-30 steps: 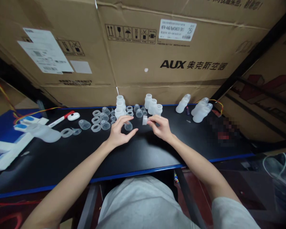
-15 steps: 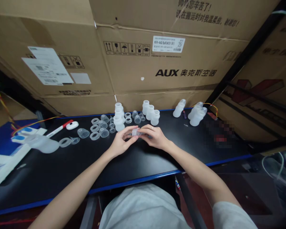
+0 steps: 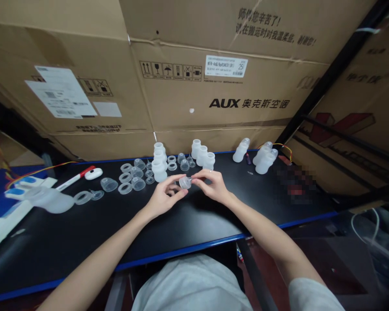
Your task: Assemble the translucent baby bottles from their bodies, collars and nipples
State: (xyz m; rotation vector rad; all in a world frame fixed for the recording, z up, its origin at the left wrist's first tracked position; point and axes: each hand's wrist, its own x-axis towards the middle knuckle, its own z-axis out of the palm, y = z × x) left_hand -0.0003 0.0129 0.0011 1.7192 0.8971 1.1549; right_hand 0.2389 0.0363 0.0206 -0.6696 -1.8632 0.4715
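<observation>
Big cardboard boxes [image 3: 194, 86] wall off the back of my black table [image 3: 84, 233]. Along its far edge stand white plastic necks [image 3: 201, 155], with a stack [image 3: 158, 162] of them to the left. Clear rings [image 3: 125, 188] lie near that stack, and a red-capped marker [image 3: 74, 179] lies further left. My left hand [image 3: 164, 196] and right hand [image 3: 214, 185] meet just above the table's middle. Each has its thumb and forefinger pinched on one small clear cap [image 3: 184, 182] held between them, other fingers loosely curled.
</observation>
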